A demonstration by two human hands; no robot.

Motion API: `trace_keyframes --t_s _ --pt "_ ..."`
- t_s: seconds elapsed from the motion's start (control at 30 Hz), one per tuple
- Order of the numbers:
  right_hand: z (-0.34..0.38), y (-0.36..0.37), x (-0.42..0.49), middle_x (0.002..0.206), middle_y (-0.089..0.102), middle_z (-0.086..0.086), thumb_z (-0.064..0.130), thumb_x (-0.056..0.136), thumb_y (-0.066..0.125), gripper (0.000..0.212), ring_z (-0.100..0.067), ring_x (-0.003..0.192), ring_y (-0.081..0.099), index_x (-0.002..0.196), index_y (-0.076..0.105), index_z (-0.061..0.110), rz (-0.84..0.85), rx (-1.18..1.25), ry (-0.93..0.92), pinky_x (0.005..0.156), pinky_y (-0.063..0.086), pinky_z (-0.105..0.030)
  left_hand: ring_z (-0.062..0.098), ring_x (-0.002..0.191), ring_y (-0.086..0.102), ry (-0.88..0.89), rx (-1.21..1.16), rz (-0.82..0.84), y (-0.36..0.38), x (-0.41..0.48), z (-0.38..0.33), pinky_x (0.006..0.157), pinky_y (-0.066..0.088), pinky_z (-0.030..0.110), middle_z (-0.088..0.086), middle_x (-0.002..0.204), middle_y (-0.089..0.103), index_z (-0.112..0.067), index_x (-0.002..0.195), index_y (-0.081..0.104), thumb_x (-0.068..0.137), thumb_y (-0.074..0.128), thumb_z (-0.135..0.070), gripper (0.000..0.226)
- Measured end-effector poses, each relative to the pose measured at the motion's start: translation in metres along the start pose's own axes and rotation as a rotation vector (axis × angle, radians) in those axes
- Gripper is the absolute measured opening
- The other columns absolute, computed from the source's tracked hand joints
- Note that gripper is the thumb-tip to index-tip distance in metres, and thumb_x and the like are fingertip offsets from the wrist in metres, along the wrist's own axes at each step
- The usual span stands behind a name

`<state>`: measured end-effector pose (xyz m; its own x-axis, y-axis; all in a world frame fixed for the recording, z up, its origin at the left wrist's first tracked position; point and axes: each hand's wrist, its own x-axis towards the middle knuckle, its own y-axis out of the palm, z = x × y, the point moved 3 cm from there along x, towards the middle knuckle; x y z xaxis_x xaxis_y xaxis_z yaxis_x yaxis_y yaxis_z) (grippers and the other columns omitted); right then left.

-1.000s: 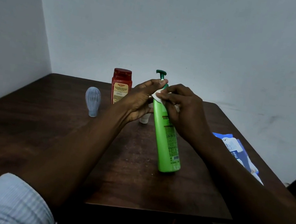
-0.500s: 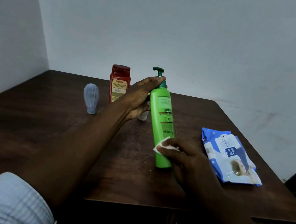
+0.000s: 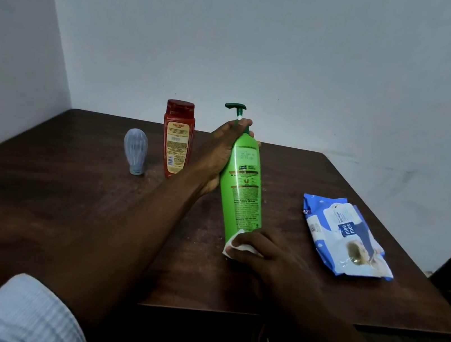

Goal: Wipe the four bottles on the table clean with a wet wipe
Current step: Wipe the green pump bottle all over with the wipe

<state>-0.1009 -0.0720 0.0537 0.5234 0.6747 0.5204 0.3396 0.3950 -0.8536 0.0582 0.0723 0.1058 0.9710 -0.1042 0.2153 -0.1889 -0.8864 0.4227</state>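
Progress: I am partway through wiping the green pump bottle [image 3: 241,185], which I judge to be one of the four. The wet wipe [image 3: 231,245] sits at its lower end, so this side looks nearly covered; the far side is hidden from me.
Left to do: the red bottle [image 3: 176,139] and the pale blue bottle [image 3: 134,152] stand upright at centre left of the frame, towards the back of the table [image 3: 63,219], apart from both hands. Nothing shows whether they are wiped. I see no fourth bottle; it may be hidden behind my left hand.
Green bottle: centre of the frame, tilted, pump uppermost, base nearest me. I cannot tell whether the base touches the table, as wipe and fingers cover it.
Left hand [image 3: 221,152]: forearm reaching up from the lower left, fingers curled round the bottle's shoulder and neck just under the pump, steadying it.
Right hand [image 3: 262,250]: coming in from the lower right, fingers bent over the wipe and pinching it against the bottle's base.
Wipe pack [image 3: 346,237]: lying flat at the right of the frame, apart from my right hand.
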Motion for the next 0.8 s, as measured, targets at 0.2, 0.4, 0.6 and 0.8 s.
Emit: trace_keyframes --t_s 0.2,0.4,0.6,0.8 --pt "-0.013 0.004 -0.006 0.115 0.068 -0.005 0.011 0.086 0.066 0.025 -0.019 0.101 0.065 0.107 0.076 0.017 -0.042 0.144 0.134 0.081 0.058 -0.035 0.019 0.082 0.072 0.018 0.008 0.013 0.001 -0.002 -0.003 0.072 0.058 0.035 0.001 0.087 0.065 -0.013 0.114 0.062 0.100 0.060 -0.024 0.018" --pt "-0.037 0.005 -0.018 0.113 0.067 -0.001 -0.014 0.075 0.074 0.033 0.001 0.105 0.060 0.100 0.078 0.009 -0.154 0.362 0.246 0.094 0.040 -0.004 0.020 0.085 0.073 0.060 -0.025 0.010 -0.003 -0.004 -0.005 0.072 0.059 0.037 0.001 0.089 0.065 -0.013 0.115 0.062 0.102 0.057 -0.025 0.018" --pt "-0.057 0.005 -0.019 0.094 0.072 0.006 -0.006 0.074 0.081 0.027 0.010 0.094 0.065 0.087 0.079 0.018 -0.257 0.378 0.340 0.080 0.050 -0.007 0.021 0.087 0.073 0.067 -0.042 0.012 -0.004 -0.004 -0.008 0.072 0.060 0.037 0.000 0.087 0.067 -0.014 0.112 0.064 0.101 0.058 -0.026 0.017" --pt "-0.063 0.010 -0.022 0.089 0.075 0.007 -0.005 0.077 0.078 0.022 0.000 0.088 0.070 0.082 0.078 0.016 -0.271 0.461 0.439 0.079 0.055 -0.019 0.022 0.087 0.072 0.077 -0.055 0.018 -0.005 -0.004 -0.007 0.073 0.059 0.037 0.002 0.089 0.065 -0.014 0.111 0.062 0.102 0.056 -0.024 0.015"
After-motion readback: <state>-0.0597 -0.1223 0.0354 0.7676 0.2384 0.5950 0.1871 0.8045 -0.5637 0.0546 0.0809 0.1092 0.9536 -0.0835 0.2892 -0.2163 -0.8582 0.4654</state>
